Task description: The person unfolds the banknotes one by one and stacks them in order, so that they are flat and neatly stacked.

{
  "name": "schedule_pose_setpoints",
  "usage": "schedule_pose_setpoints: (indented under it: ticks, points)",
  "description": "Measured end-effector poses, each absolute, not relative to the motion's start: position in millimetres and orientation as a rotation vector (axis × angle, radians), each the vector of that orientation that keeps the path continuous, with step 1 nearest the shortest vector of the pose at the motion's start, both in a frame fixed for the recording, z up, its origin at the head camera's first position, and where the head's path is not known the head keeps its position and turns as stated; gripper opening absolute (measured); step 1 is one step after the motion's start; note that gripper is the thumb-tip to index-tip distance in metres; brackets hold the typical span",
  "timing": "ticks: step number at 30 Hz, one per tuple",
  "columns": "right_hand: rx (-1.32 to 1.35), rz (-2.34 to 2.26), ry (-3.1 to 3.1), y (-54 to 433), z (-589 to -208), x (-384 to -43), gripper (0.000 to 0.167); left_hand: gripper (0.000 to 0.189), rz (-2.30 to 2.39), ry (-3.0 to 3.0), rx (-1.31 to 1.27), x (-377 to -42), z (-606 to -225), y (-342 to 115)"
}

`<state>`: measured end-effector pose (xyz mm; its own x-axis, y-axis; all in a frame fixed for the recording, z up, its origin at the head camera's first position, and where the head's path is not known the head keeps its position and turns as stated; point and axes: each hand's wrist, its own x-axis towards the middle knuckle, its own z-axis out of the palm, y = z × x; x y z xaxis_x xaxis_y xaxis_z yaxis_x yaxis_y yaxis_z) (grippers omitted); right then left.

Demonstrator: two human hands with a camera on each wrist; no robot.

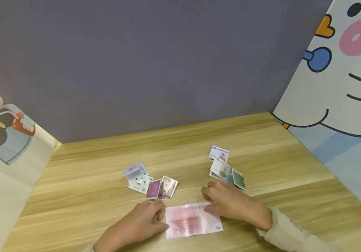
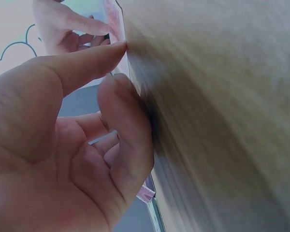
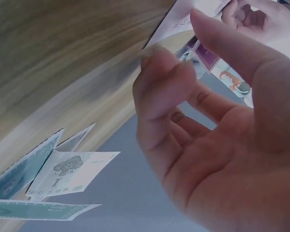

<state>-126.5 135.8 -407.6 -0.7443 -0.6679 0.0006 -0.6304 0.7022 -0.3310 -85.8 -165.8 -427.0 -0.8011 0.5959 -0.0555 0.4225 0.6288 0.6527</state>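
A pink banknote (image 1: 194,220) lies flat on the wooden table (image 1: 89,217) between both hands, its print faded by glare. At its left edge is the thumb tip of my left hand (image 1: 139,220); the forefinger bends down to the tabletop beside it, as the left wrist view shows. My right hand (image 1: 235,203) reaches over the upper right corner, thumb on the paper. Its loosely bent forefinger stands apart from the thumb, beyond the far edge. In the right wrist view, nothing sits between that thumb and forefinger.
Left of centre lie folded notes: lilac (image 1: 135,169), pale green with an animal face (image 1: 140,183), magenta (image 1: 153,189) and brownish (image 1: 169,186). Beyond the right hand are a lilac 5 note (image 1: 219,152), a grey-green note (image 1: 220,169) and a dark green one (image 1: 238,179). A grey partition (image 1: 155,70) stands behind.
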Motion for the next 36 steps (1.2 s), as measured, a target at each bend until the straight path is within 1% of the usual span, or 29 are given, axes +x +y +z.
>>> schedule_pose_setpoints:
  ticks: [9, 26, 32, 36]
  points:
    - [-1.134, -0.531, 2.744, 136.4, -411.3, -124.4, 0.018, 0.030, 0.927, 2.590, 0.842, -84.0, -431.0, -164.2]
    - [-1.148, -0.515, 2.763, 136.1, -414.2, -127.1, 0.022, 0.029, 0.946, 2.600, 0.902, -85.4, -433.8, -162.8]
    - [-1.113, -0.608, 2.770, 133.1, -406.0, -130.8, 0.022, 0.027, 0.968, 2.602, 0.952, -86.8, -431.5, -162.3]
    - [-1.129, -0.692, 2.775, 124.3, -393.0, -135.7, 0.031, 0.027, 1.086, 2.735, 0.878, -88.7, -420.7, -164.9]
